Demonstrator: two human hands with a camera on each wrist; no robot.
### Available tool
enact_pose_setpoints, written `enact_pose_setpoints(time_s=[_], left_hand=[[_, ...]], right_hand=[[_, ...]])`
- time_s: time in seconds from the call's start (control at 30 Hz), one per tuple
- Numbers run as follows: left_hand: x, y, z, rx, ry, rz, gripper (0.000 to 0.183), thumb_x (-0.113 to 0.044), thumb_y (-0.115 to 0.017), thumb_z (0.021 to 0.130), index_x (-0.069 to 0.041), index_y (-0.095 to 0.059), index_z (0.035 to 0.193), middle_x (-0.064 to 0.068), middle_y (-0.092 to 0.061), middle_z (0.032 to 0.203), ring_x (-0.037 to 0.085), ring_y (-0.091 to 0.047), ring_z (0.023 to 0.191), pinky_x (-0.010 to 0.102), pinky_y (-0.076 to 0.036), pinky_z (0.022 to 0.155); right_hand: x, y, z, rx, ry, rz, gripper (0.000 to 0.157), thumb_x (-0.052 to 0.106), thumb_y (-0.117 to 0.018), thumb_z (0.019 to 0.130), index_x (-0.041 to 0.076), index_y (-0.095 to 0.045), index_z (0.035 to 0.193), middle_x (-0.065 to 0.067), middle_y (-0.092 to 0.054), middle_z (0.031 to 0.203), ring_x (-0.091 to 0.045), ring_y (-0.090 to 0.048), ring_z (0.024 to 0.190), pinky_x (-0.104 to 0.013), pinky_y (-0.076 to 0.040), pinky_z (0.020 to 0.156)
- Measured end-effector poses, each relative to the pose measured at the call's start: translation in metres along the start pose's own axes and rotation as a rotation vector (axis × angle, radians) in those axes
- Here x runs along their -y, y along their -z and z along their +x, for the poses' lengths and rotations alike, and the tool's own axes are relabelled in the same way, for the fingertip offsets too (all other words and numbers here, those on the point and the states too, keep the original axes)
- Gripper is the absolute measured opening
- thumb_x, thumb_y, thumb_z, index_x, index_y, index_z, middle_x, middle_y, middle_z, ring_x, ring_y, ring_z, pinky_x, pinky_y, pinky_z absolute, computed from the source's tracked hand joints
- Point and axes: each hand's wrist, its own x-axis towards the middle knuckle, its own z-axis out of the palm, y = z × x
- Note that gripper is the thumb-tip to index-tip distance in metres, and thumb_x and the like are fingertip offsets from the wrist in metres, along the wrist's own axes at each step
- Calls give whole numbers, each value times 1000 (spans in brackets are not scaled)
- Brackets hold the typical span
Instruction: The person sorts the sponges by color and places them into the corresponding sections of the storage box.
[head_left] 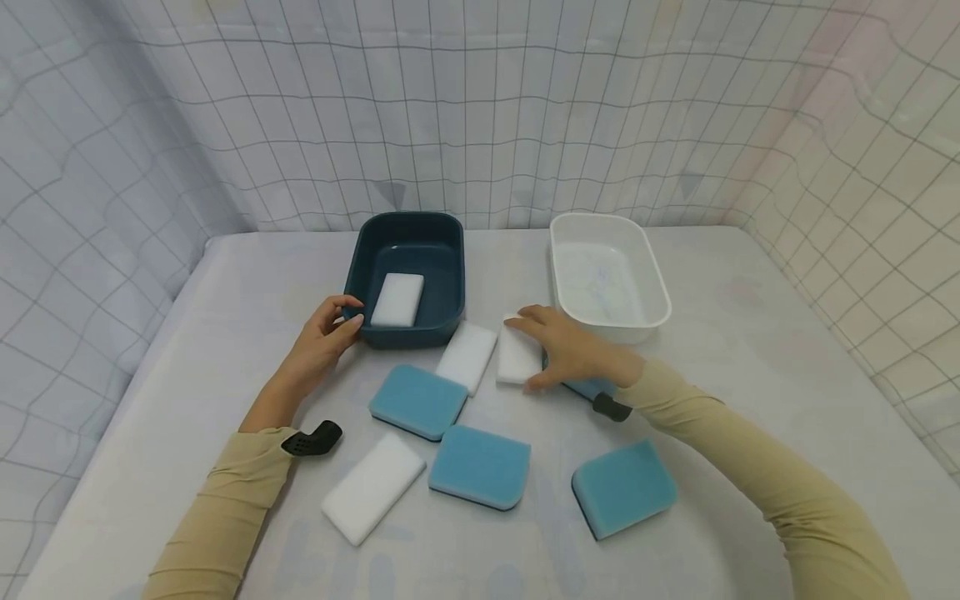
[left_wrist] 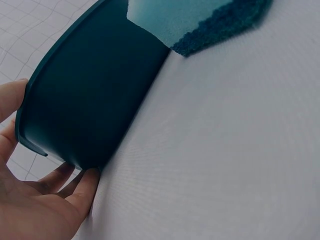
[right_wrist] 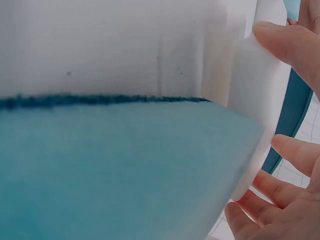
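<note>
At the front left corner of a dark teal bin [head_left: 411, 337], my left hand [head_left: 318, 346] grips the rim and wall, thumb at the rim in the left wrist view. A white sponge [head_left: 397, 300] lies inside that bin. My right hand [head_left: 564, 343] spans a white sponge [head_left: 517, 360] on the table, pinching it between thumb and fingertips, as the right wrist view also shows. Partly hidden beneath the right wrist is a blue sponge [head_left: 591, 388] with a dark scouring layer. Just left of the held sponge lies another white sponge [head_left: 467, 358].
A white bin [head_left: 651, 323] stands behind the right hand. Nearer the front lie a blue sponge [head_left: 418, 402], a second blue sponge [head_left: 480, 467], a white sponge [head_left: 373, 489] and, to the right, a blue sponge [head_left: 624, 489]. Checked curtains [head_left: 480, 108] surround the table.
</note>
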Motion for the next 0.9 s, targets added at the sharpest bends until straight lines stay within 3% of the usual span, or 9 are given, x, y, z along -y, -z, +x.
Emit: enact_pose_setpoints(time_s=[0.13, 0.3, 0.37, 0.57, 0.9], left_hand=[[-1, 1, 0, 3, -4, -5, 29, -34, -48, 97, -25, -39, 123, 12, -15, 149, 13, -35, 121, 43, -28, 113], [1, 2, 0, -1, -2, 12, 27, -33, -48, 97, -26, -39, 123, 12, -17, 149, 13, -35, 121, 27, -35, 106], [2, 2, 1, 1, 0, 15, 27, -33, -48, 97, -27, -39, 122, 12, -17, 150, 14, -35, 123, 25, -36, 105], [3, 2, 1, 4, 0, 6, 28, -34, -48, 97, -27, -39, 123, 12, -15, 151, 18, -32, 127, 42, -27, 113], [3, 2, 1, -7, -1, 14, 33, -34, -48, 97, -21, -38, 126, 13, -17, 150, 17, -34, 126, 46, -27, 114]], right_hand=[[3, 5, 1, -36, 10, -1, 88, 37, -80, 70, 5, -38, 140, -26, -39, 139, -39, -43, 124, -52, -41, 99], [6, 10, 3, -62, 38, 25, 87, 34, -81, 70, 2, -39, 139, -28, -38, 137, -40, -41, 125, -53, -40, 100], [7, 12, 5, -69, 48, 14, 87, 35, -80, 71, 2, -38, 139, -28, -38, 137, -40, -41, 125, -52, -40, 101], [9, 20, 9, -62, 28, -5, 87, 36, -79, 73, 3, -36, 141, -27, -37, 139, -40, -40, 127, -52, -39, 102], [11, 49, 23, -81, 8, -27, 87, 33, -79, 73, 3, -35, 142, -26, -34, 140, -39, -36, 128, -51, -37, 104]])
